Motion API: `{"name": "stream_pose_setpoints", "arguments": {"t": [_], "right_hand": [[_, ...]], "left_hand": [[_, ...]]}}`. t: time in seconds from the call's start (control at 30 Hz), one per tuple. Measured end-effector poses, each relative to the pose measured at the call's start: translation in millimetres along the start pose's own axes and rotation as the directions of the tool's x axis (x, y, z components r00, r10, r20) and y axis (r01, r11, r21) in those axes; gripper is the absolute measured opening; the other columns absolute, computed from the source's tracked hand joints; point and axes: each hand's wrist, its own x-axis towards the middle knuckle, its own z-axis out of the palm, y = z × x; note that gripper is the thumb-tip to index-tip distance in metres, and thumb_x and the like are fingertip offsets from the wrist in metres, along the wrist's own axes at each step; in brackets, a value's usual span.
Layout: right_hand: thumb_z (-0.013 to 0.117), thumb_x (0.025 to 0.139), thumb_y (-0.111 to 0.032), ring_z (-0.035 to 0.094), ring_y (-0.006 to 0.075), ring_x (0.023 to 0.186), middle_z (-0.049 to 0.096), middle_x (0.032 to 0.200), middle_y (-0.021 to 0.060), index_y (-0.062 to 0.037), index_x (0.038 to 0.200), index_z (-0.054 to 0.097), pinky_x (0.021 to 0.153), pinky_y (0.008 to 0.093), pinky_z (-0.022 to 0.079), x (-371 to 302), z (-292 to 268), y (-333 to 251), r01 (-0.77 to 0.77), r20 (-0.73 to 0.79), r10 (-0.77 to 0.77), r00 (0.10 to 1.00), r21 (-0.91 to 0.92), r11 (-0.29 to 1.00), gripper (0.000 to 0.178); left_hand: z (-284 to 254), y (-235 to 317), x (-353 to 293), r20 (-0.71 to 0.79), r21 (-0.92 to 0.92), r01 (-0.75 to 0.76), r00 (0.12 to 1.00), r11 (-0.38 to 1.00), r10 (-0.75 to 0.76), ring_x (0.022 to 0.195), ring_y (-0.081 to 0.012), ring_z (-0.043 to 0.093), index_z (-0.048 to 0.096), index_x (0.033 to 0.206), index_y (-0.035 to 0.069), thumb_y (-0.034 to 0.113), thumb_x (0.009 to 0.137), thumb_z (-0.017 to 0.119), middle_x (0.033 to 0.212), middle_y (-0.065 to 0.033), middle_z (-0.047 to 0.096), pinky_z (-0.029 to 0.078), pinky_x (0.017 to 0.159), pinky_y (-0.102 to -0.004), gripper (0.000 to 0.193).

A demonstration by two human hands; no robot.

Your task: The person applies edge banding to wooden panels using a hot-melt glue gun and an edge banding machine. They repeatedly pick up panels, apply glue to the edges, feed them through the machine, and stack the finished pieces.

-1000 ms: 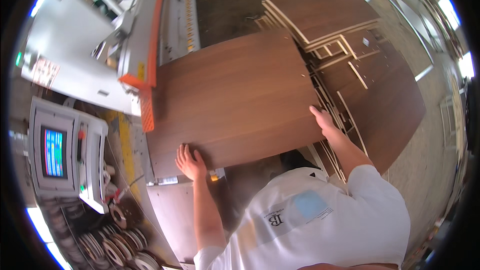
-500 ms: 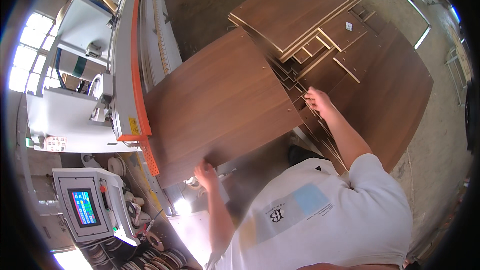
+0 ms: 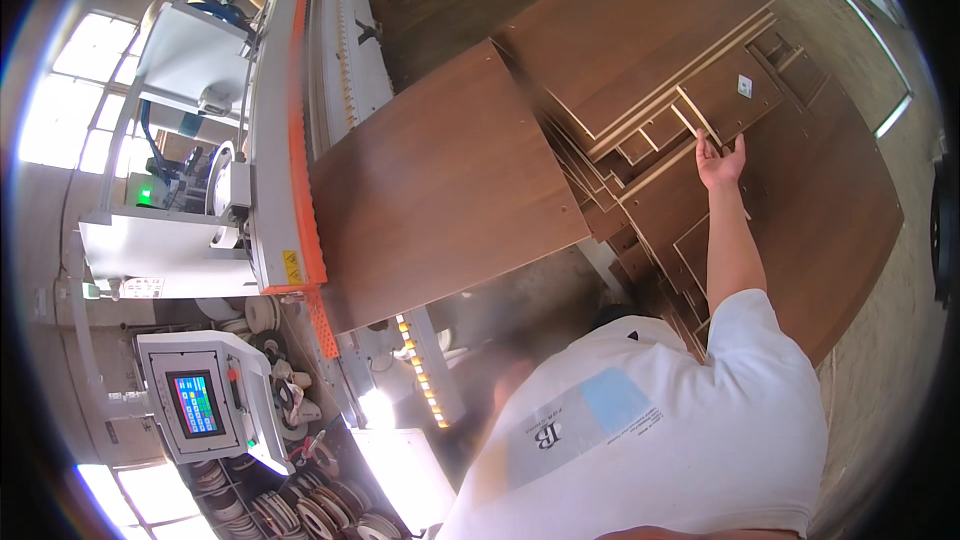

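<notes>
A large brown wood-grain panel (image 3: 440,190) lies with its left edge against the orange-edged rail of a machine (image 3: 307,140). To its right is a stack of brown panels (image 3: 640,30) of several sizes. My right hand (image 3: 720,165) is stretched over the stack, fingers apart and palm turned up. Its fingertips are at the pale edge of a small panel (image 3: 735,95) bearing a white label; whether they touch it I cannot tell. My left hand (image 3: 512,378) is a blur beside my shirt, below the large panel's near edge, and its fingers cannot be made out.
A control box with a lit screen (image 3: 196,403) stands at the lower left, above several rolls of edge-banding tape (image 3: 315,515). A support arm with yellow rollers (image 3: 420,370) sticks out below the panel. Concrete floor (image 3: 870,310) lies right of the stack.
My right hand has left the large panel's near right corner and reached farther over the stack. My left hand has come off the near edge toward my body. The panel has moved forward along the rail.
</notes>
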Motion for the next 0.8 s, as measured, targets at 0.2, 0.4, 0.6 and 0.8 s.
{"name": "stream_pose_setpoints", "arguments": {"t": [0.2,0.4,0.6,0.8], "right_hand": [[0.064,0.097,-0.050,0.071,0.0351,0.107,0.053,0.140,0.0195,-0.0168,0.156,0.017,0.070,0.0342,0.060,21.7,8.5,-4.5,0.138,-0.057,-0.132,0.990,0.117,0.984,0.082],[0.070,0.095,-0.050,0.046,0.0069,0.050,0.056,0.067,-0.0055,-0.0169,0.092,0.060,0.048,0.0230,0.037,75.1,-13.3,-19.7,0.105,-0.157,-0.114,0.981,-0.066,0.992,0.035],[0.074,0.093,-0.041,0.038,0.0064,0.047,0.056,0.072,-0.0007,-0.0117,0.088,0.062,0.042,0.0226,0.030,67.5,-1.1,-77.1,0.272,-0.241,-0.386,0.890,-0.399,0.876,0.032],[0.076,0.088,-0.041,0.054,0.0136,0.062,0.061,0.075,0.0040,-0.0025,0.082,0.068,0.059,0.0306,0.044,-47.8,-21.1,-96.1,0.464,0.232,-0.703,0.673,-0.872,0.156,0.040]], "left_hand": [[19.5,7.6,13.6,0.079,0.539,-0.189,0.982,0.821,0.175,0.111,-0.0281,0.066,0.065,0.127,0.003,0.024,0.100,0.061,0.118,-0.0150,0.070,0.053,0.096,-0.0394,0.035],[48.1,38.1,20.5,0.059,0.711,-0.148,0.987,0.688,0.151,0.112,-0.0278,0.067,0.066,0.126,0.004,0.025,0.098,0.063,0.118,-0.0138,0.070,0.053,0.097,-0.0384,0.035],[71.1,80.4,43.4,0.145,0.820,-0.234,0.968,0.522,0.206,0.113,-0.0276,0.067,0.067,0.124,0.005,0.025,0.095,0.066,0.118,-0.0125,0.071,0.053,0.098,-0.0374,0.035],[138.9,169.8,36.0,0.049,0.881,-0.174,0.958,0.439,0.282,0.106,-0.0264,0.070,0.068,0.119,0.006,0.022,0.092,0.069,0.112,-0.0082,0.073,0.055,0.092,-0.0356,0.032]]}}
